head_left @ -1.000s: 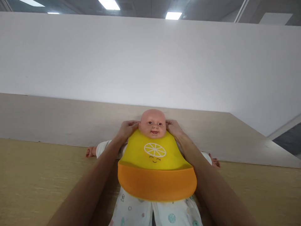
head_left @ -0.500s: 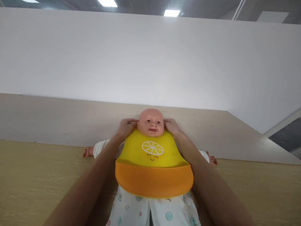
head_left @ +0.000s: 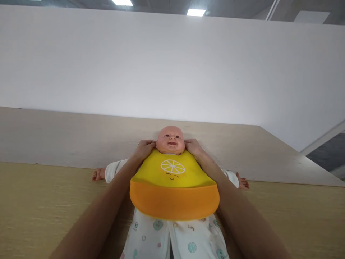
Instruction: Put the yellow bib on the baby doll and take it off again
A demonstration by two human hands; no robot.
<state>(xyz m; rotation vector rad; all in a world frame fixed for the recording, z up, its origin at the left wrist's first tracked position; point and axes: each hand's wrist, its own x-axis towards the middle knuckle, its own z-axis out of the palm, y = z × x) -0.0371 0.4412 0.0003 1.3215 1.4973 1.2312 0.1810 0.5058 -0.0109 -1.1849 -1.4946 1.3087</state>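
Note:
A baby doll [head_left: 170, 136] lies on its back, face up, with its arms spread to both sides. Over its chest lies a yellow silicone bib [head_left: 151, 169] with a white citrus slice print and an orange catch pocket [head_left: 174, 203]. My left hand [head_left: 145, 148] is closed at the bib's upper corner, on the left side of the doll's neck. On the other side, my right hand [head_left: 193, 146] grips the opposite upper corner. The fingertips of both hands and the bib's neck ends are hidden beside and behind the doll's neck.
The doll wears white printed pants [head_left: 151, 233]. Under it is a yellowish wood-grain surface [head_left: 48, 212], with a paler grey-beige band [head_left: 67, 138] behind. A white wall panel [head_left: 172, 68] rises at the back, with ceiling lights above.
The doll's head has tipped back, baring more of its chin. Both hands have come down slightly beside the neck. The bib's lower part has shifted a little up toward the head.

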